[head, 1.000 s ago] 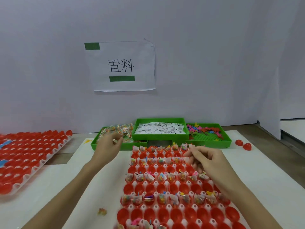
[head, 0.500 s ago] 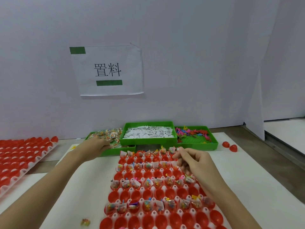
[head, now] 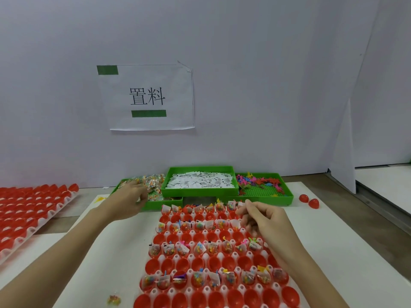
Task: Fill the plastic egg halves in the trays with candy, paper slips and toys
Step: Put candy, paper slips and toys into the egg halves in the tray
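Note:
A white tray (head: 171,291) in front of me holds rows of red egg halves (head: 200,237); filled rows with candy, slips and toys alternate with empty rows. My left hand (head: 127,200) reaches into the green candy tray (head: 155,204) with its fingers curled over the wrapped candy packets (head: 153,182). My right hand (head: 263,221) hovers over the tray's far right corner, thumb and forefinger pinching what looks like a white paper slip (head: 240,204). Behind the tray stand a green tray of paper slips (head: 200,181) and a green tray of coloured toys (head: 258,181).
A second tray of red egg halves (head: 26,211) lies at the left. Two loose red halves (head: 309,201) sit on the table right of the toy tray. One candy packet (head: 113,300) lies on the white mat near the front left. A wall with a paper sign (head: 146,96) is close behind.
My left hand has gone from above the mat into the candy tray. My right hand has stayed over the far right rows of the egg tray.

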### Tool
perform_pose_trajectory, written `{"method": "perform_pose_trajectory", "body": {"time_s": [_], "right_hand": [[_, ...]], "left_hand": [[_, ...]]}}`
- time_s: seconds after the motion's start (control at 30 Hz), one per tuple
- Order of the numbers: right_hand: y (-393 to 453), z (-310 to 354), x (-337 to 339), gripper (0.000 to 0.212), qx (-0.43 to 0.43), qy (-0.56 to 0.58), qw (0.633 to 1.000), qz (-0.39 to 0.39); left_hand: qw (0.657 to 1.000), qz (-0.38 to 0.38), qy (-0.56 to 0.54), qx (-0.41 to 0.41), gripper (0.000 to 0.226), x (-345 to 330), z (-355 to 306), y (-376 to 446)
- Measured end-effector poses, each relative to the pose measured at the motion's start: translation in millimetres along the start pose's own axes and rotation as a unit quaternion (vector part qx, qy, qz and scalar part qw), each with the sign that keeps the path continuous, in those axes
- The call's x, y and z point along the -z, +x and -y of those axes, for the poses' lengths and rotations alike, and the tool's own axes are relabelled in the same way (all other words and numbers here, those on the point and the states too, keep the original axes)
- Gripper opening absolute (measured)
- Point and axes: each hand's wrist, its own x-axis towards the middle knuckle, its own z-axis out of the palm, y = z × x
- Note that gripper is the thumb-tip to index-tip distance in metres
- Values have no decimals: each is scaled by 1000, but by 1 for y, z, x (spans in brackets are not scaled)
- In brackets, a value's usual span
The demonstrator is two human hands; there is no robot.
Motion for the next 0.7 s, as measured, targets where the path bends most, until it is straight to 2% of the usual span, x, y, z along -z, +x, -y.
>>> {"method": "perform_pose_trajectory", "body": {"time_s": [0.07,0.17,0.27,0.33,0.43,0.57,0.7], "right_hand": [[1,-1,1,37,1,-1,1000,0],[1,-3,1,37,-1,-4,1000,2],[1,-4,2,36,-3,-3,1000,2],[2,-4,4,36,-3,0,1000,-1],[3,-6,6,36,-5,-6,1000,-3],[4,-8,6,32,2,-36,999,2],[5,-11,-2,18,62,-147,987,-11]], "left_hand": [[999,7,-41,6,13,0,3,-3],[992,-22,-120,34,32,0,9,-8],[979,-87,-171,72,25,0,5,-15],[961,-156,-205,101,18,0,-3,-21],[912,-239,-307,132,15,2,-31,-38],[879,-229,-406,102,24,0,-80,-73],[845,-216,-480,88,21,3,-113,-102]]}}
